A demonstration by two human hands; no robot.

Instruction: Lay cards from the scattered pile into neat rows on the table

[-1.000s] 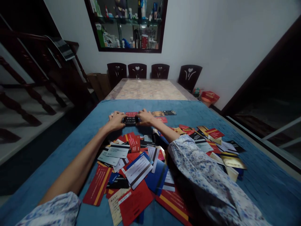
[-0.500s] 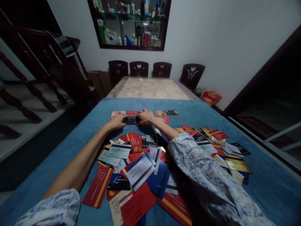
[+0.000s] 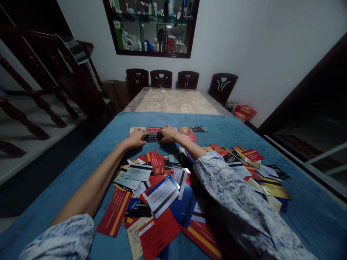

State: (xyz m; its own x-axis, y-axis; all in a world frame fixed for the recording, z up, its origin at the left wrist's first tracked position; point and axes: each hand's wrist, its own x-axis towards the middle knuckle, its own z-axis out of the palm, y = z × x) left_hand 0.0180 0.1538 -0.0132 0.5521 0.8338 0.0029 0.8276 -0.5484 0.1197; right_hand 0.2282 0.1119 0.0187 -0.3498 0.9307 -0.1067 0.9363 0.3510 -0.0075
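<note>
Blue cloth — black card between both hands

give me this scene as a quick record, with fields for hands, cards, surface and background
left hand: at the left end of a black card, left hand palm down
right hand: right hand at that card's other end
far row: includes a red card and a gold card
loose cards: overlapping central heap; right heap beyond the right forearm
surface: blue cloth
background: four dark chairs, wall cabinet
</note>
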